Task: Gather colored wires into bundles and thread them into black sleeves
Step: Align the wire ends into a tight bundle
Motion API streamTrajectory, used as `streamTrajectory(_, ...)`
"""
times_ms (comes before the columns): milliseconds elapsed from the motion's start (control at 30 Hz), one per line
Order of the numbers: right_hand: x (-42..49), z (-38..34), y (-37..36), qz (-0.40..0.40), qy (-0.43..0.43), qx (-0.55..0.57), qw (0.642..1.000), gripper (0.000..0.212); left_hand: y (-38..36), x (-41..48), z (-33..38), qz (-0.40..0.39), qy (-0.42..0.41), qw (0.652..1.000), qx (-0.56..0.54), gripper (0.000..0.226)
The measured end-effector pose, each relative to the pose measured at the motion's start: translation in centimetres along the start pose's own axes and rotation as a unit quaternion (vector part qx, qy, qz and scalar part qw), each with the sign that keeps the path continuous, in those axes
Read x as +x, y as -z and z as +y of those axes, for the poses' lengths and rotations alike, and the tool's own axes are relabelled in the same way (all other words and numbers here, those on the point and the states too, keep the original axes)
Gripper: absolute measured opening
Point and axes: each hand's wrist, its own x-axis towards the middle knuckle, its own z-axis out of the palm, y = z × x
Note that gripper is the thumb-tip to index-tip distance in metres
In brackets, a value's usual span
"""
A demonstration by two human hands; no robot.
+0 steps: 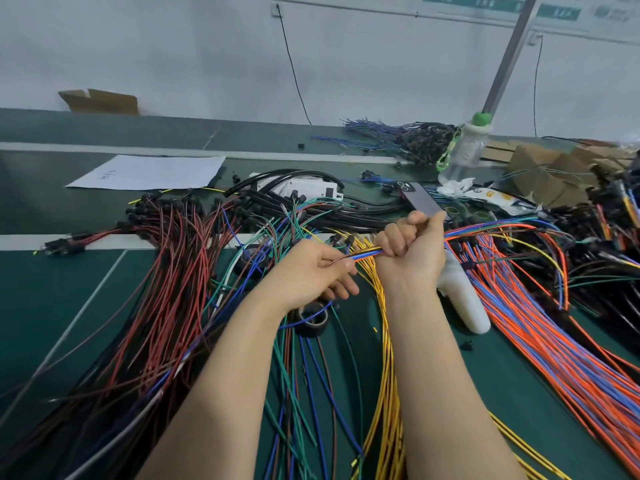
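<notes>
My right hand (412,249) grips a small bundle of colored wires (485,228), blue, orange, brown and yellow, that runs off to the right above the green table. The bundle's short ends (363,253) stick out to the left of that fist. My left hand (311,275) pinches those ends with fingers curled round them. Black sleeves (298,199) lie in a heap on the table just behind my hands. Loose yellow wires (384,358) hang down between my forearms.
A big spread of red and black wires (166,289) covers the left, orange and blue wires (554,341) the right. A black tape roll (311,318) and a white object (464,303) lie near my hands. A water bottle (464,150), phone (420,200), paper (152,171) and cardboard boxes (554,171) stand behind.
</notes>
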Motion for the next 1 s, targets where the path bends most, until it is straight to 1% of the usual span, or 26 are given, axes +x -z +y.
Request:
streamTrajectory(133, -0.1, 0.1, -0.1, 0.001, 0.026, -0.010, 1.000, 0.053, -0.6, 0.3, 0.1, 0.034, -0.006, 0.999, 0.017, 0.026)
streamTrajectory(200, -0.1, -0.1, -0.2, -0.003, 0.032, -0.007, 0.999, 0.053, -0.8, 0.3, 0.0, 0.034, -0.004, 0.999, -0.021, 0.020)
streamTrajectory(267, -0.1, -0.3, -0.3, -0.016, 0.027, 0.004, 1.000, 0.053, -0.6, 0.1, -0.1, 0.023, 0.015, 0.995, -0.099, 0.019)
streamTrajectory(333, -0.1, -0.3, -0.4, -0.028, 0.019, 0.008, 0.999, 0.053, -0.3, 0.1, 0.0, 0.031, 0.043, 0.978, -0.201, 0.029)
streamTrajectory(433, -0.2, 0.0, -0.6, -0.037, 0.013, 0.005, 0.999, 0.053, -0.6, 0.4, 0.5, 0.086, 0.060, 0.938, -0.330, 0.036)
streamTrajectory(500, -0.2, 0.3, -0.7, -0.037, 0.006, 0.003, 0.999, 0.052, -1.2, 0.6, 0.9, 0.121, 0.058, 0.914, -0.383, 0.039)
streamTrajectory(600, -0.2, 0.4, -0.6, -0.038, -0.030, 0.007, 0.999, 0.047, -1.6, 0.8, 1.2, 0.147, 0.054, 0.890, -0.428, 0.039)
streamTrajectory(700, -0.4, 0.9, -0.6, -0.041, -0.077, 0.004, 0.996, 0.041, -1.6, 0.8, 1.4, 0.151, 0.049, 0.882, -0.443, 0.036)
streamTrajectory(867, -0.8, 1.9, -0.9, -0.058, -0.112, 0.012, 0.992, 0.041, -2.2, 1.1, 1.3, 0.178, 0.033, 0.904, -0.388, 0.032)
streamTrajectory(1000, -0.9, 2.0, -1.0, -0.083, -0.127, -0.023, 0.988, 0.045, -2.3, 1.1, 1.2, 0.194, 0.037, 0.915, -0.351, 0.035)
